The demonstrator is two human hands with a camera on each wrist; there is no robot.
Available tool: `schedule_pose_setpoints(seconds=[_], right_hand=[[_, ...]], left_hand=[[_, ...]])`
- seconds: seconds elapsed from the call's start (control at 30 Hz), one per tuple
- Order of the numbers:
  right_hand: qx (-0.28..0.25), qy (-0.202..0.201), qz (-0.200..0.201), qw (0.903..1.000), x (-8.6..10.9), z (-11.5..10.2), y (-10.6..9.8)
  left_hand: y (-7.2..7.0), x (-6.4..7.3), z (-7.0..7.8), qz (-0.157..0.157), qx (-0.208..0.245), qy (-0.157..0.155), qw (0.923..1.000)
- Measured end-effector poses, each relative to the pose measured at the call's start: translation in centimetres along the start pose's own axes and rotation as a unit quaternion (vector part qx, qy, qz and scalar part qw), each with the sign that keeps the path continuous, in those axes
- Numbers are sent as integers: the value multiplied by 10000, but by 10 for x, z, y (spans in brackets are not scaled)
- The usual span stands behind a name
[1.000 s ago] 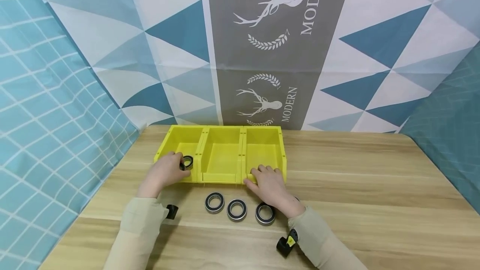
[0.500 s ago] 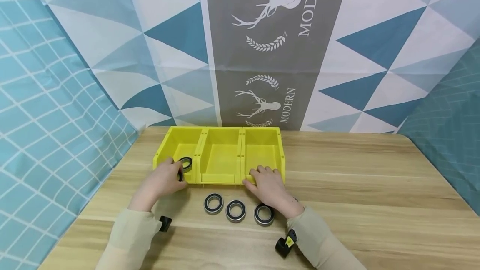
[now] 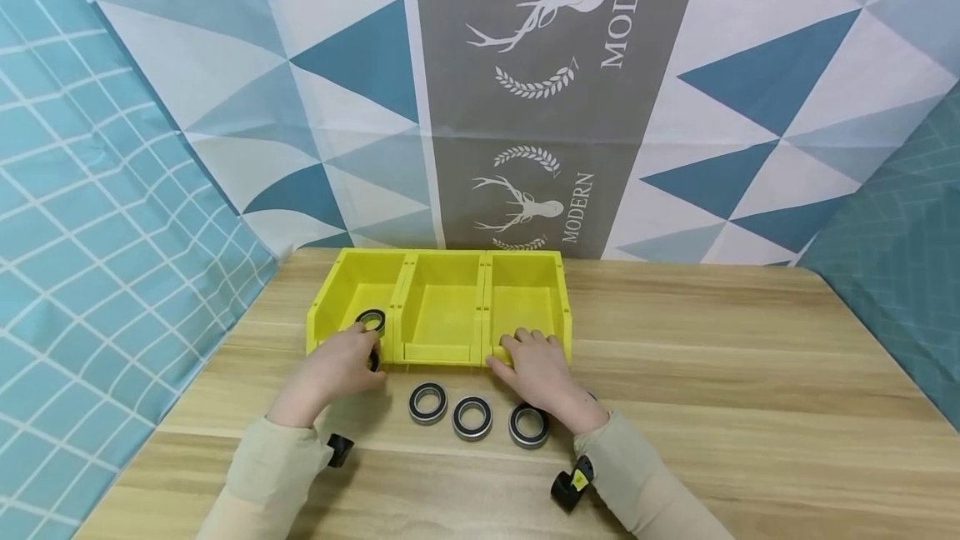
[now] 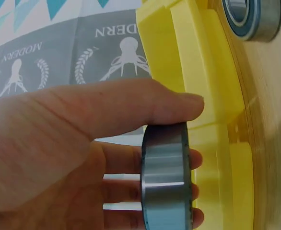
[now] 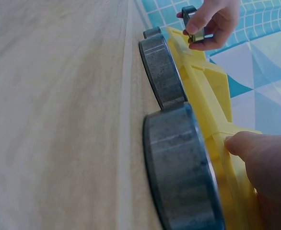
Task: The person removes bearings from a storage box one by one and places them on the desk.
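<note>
A yellow three-compartment bin (image 3: 438, 354) stands on the table. My left hand (image 3: 330, 373) pinches a ball bearing (image 4: 167, 177) between thumb and fingers, over the front of the left compartment. Inside that compartment leans another bearing (image 3: 381, 323), partly covered by the fingertips in the head view. My right hand (image 3: 538, 373) grips the front rim of the right compartment, thumb outside and fingers reaching over it. On the table before the bin lie three bearings: a left one (image 3: 427, 421), a middle one (image 3: 472, 436) and a right one (image 3: 528, 443) close to my right wrist.
The wooden table (image 3: 720, 373) stretches to the right of the bin. Behind it hangs a patterned cloth (image 3: 517, 123), and a blue checked cloth (image 3: 97, 215) borders the left side. A small black device (image 3: 570, 486) is strapped to the right wrist.
My left hand, still pinching the bearing, has drawn back from inside the left compartment toward its front edge. My right hand stays on the bin's rim, and the table bearings have not moved.
</note>
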State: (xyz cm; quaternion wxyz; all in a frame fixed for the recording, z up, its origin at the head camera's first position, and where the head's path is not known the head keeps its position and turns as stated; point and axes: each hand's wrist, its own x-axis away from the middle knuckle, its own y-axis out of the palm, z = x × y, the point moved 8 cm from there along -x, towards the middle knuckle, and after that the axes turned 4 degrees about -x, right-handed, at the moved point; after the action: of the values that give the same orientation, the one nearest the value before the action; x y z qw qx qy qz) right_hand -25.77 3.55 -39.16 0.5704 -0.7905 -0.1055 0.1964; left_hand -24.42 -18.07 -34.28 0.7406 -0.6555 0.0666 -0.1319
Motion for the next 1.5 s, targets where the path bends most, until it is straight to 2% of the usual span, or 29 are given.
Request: schedule_pose_setpoints(seconds=[0.23, 0.73, 1.0, 1.23, 1.5], right_hand=[[-6, -16, -5, 10000, -1, 0, 0], [-7, -49, 42, 10000, -1, -1, -2], [-18, -55, 50, 10000, 0, -1, -4], [-43, -19, 2, 10000, 0, 0, -2], [-65, -19, 14, 10000, 0, 0, -2]], left_hand=[[5, 2, 11, -100, 200, 183, 9996], [21, 2, 17, -654, 378, 33, 9971], [21, 5, 25, -621, 257, 182, 9976], [26, 7, 28, -560, 181, 238, 9980], [30, 7, 31, -716, 44, 170, 9973]])
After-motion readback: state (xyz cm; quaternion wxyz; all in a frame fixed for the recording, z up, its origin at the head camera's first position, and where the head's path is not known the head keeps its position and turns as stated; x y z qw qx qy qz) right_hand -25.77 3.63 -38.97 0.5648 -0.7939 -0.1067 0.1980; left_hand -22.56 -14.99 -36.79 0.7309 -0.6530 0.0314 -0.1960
